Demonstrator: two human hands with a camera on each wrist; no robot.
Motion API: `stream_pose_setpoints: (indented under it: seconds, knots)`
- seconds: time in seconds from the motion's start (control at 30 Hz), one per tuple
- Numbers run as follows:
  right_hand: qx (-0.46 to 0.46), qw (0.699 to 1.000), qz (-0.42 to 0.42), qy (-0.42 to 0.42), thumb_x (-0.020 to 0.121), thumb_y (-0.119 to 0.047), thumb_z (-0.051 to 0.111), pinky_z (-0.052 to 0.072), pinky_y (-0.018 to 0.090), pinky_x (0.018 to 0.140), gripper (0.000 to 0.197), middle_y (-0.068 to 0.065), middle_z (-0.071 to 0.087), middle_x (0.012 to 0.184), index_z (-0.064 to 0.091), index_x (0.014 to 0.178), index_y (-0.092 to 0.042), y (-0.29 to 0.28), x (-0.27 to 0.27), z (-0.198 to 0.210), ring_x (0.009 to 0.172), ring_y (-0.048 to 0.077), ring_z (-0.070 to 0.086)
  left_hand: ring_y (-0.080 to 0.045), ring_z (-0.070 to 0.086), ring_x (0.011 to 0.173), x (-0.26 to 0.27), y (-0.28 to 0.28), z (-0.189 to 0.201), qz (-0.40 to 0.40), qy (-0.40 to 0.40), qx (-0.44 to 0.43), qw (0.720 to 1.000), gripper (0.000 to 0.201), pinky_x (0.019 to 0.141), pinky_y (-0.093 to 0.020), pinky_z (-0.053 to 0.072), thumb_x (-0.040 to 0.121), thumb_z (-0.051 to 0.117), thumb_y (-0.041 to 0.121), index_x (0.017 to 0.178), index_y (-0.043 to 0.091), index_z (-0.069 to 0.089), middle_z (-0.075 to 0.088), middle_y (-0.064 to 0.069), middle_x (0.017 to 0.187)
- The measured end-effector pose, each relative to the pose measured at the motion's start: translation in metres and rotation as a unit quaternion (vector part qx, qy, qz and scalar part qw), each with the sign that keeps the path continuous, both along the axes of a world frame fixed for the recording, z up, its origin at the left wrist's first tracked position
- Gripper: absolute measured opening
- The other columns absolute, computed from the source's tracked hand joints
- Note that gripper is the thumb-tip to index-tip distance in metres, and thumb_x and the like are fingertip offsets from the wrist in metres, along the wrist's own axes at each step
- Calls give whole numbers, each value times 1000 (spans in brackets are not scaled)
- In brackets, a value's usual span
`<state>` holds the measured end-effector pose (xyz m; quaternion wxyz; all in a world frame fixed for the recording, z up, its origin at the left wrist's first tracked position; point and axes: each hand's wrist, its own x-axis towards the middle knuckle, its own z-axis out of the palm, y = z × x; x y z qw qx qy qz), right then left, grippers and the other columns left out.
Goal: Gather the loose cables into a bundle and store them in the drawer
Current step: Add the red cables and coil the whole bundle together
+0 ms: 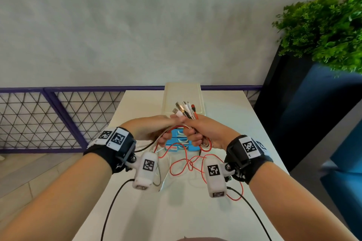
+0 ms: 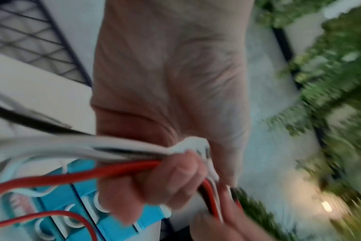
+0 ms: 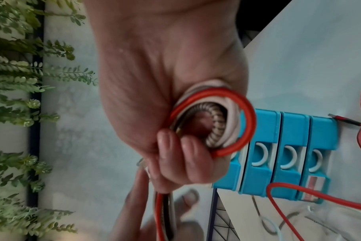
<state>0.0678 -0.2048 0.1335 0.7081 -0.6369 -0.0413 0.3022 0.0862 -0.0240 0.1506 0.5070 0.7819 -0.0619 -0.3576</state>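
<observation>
Right hand (image 1: 203, 133) fingers (image 3: 181, 156) curled tight round cables (image 1: 186, 110), first coil formed in fist. Left hand (image 1: 156, 129) fingers curled round same strands just beside it. Plug ends fanned above fists. Below fingers, long red and white tails trailed loose on counter (image 1: 225, 107). Bundling judged half done. Behind fists, blue drawer unit (image 3: 278, 154), drawers shut; storing not begun.

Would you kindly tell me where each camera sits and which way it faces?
Head: on the head, looking down at both hands, left hand and right hand, over the table.
Left wrist: along the palm toward the gripped cables.
Right wrist: along the palm toward looped cables.
All three share the blue drawer unit.
</observation>
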Motion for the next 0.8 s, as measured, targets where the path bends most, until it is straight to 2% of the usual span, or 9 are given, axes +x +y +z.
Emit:
stream_pose_setpoints:
  seconds: [0.07,0.13,0.3,0.43,0.5,0.57,0.63,0.7,0.8]
  knots:
    - [4,1000,-14,-14,102,-33,42,25,16,43,25,-5,33,59,58,117,-20,-4,0,0,44,4,25,-11,27,42,-2,14,-3,-14,92,-46,995,39,50,-22,32,87,41,61,83,27,59,31,3,49]
    - [-1,1000,-21,-23,102,-33,40,28,16,43,30,-4,33,60,55,127,-24,-7,0,0,46,5,26,-8,26,41,1,25,-7,-31,124,-75,989,43,50,-20,32,85,40,58,83,18,54,30,5,50]
    - [-13,1000,-3,-14,100,-35,46,31,15,42,30,-2,46,58,54,110,-9,-4,2,2,43,5,31,-6,20,43,6,24,-7,-23,53,-84,995,39,44,-16,23,97,34,46,73,18,45,25,6,54]
    - [-71,996,-8,-60,101,-27,45,31,16,43,26,-5,42,54,60,98,-6,-4,6,1,43,6,31,-7,26,43,5,24,-7,-22,60,-105,992,38,45,-17,27,96,35,46,74,17,47,31,5,55]
    - [-79,993,-37,-74,101,-27,45,33,16,42,24,-5,42,54,57,92,-8,-3,10,0,43,6,32,-10,36,46,3,25,-9,-31,105,-126,986,42,52,-19,39,94,33,50,75,15,48,38,3,55]
    - [-76,990,-82,-80,102,-27,44,33,17,42,24,-4,42,55,55,89,-10,-7,16,-3,44,7,32,-13,43,51,2,28,-11,-48,143,-151,977,44,73,-27,52,93,31,50,75,14,48,41,2,55]
    - [-82,985,-123,-86,102,-26,44,33,17,43,25,-3,42,57,55,86,-10,-10,20,-4,44,8,32,-12,41,51,-1,28,-14,-53,151,-183,970,39,81,-29,53,95,30,45,75,16,45,37,4,55]
    - [-100,979,-152,-93,102,-25,43,33,19,44,25,-2,40,57,54,85,-10,-10,24,-6,45,9,32,-9,34,49,-3,22,-17,-35,124,-197,972,37,66,-23,49,99,27,41,75,18,43,32,6,55]
    - [-137,969,-185,-93,102,-27,40,33,23,47,26,-2,37,56,53,86,-10,-4,30,-11,46,11,33,-7,27,47,-6,4,-23,-6,19,-127,992,35,48,-17,33,102,26,37,76,19,40,30,6,58]
